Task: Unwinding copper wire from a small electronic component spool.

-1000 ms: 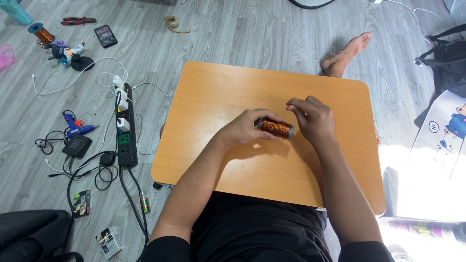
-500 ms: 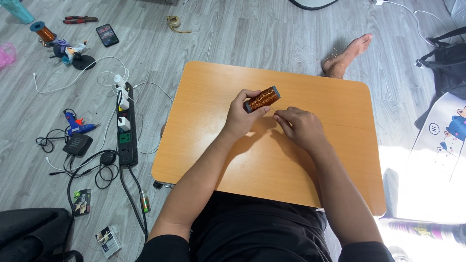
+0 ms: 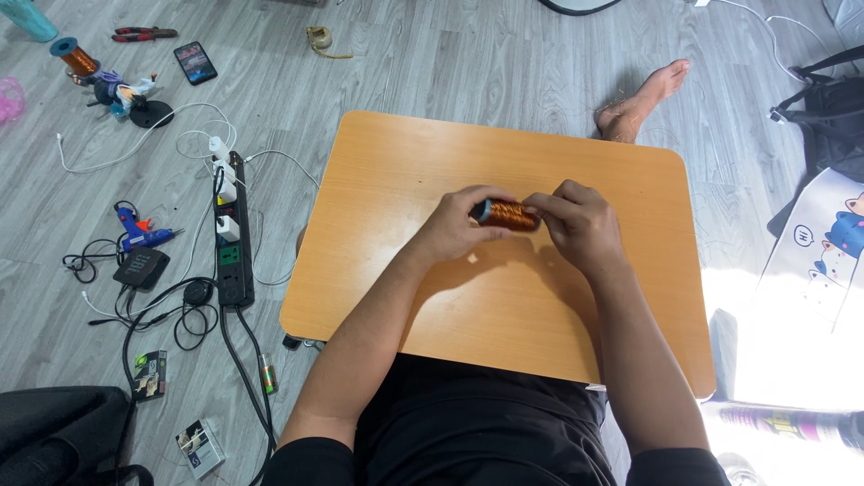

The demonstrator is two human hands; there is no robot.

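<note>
A short tube wound with copper wire (image 3: 508, 214) lies level above the middle of a low orange table (image 3: 432, 162). My left hand (image 3: 454, 225) grips its left end, where a bluish cap shows. My right hand (image 3: 576, 225) closes over its right end, fingers curled on the coil. Both forearms reach in from the bottom of the view over my black shirt.
On the grey wooden floor to the left lie a black power strip (image 3: 232, 238) with plugs and tangled cables, a blue glue gun (image 3: 139, 232), a phone (image 3: 195, 62), red pliers (image 3: 144, 34) and a copper wire spool (image 3: 75, 56). A bare foot (image 3: 643, 99) rests beyond the table. Bags lie at right.
Half a second ago my left hand alone held the coil tilted up. Now the coil is lowered and level, and my right hand has closed on its right end.
</note>
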